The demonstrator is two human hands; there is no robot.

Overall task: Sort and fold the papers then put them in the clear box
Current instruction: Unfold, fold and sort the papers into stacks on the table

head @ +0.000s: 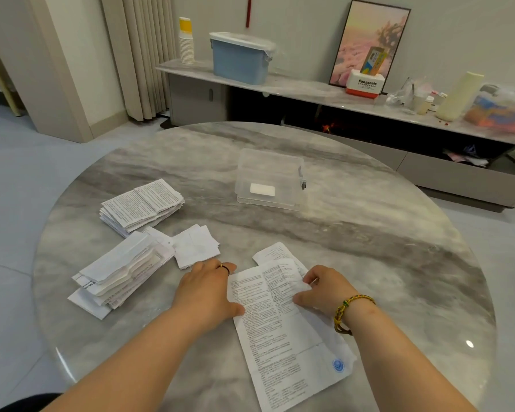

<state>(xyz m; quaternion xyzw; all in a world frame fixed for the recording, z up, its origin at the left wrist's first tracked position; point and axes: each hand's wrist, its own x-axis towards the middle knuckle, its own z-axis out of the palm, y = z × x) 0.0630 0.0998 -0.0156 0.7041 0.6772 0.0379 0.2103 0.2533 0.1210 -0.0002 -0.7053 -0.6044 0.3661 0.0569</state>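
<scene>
The long printed white paper sheet (283,337) lies flat on the near part of the round grey marble bench (369,233), its far end between the two hands. The right hand (324,288) pinches the sheet's right edge, fingers curled and thumb on the print, and the paper is slightly raised there. A braided yellow-green bracelet (351,307) circles that wrist. The left hand (208,289) rests palm down on the sheet's left edge with its thumb on the paper; its fingers, one with a dark ring (225,267), bend down at the far left corner, and I cannot tell whether they grip the edge.

A second printed sheet (272,252) shows from under the first at the far end. To the left lie a small pile of folded white papers (195,246), a loose stack of mostly white folded papers (119,275) and, further back, a stack of folded printed leaflets (142,203). The clear plastic box (268,162) stands open near the bench's middle, well apart from the hands, with one folded white paper (262,190) inside.
</scene>
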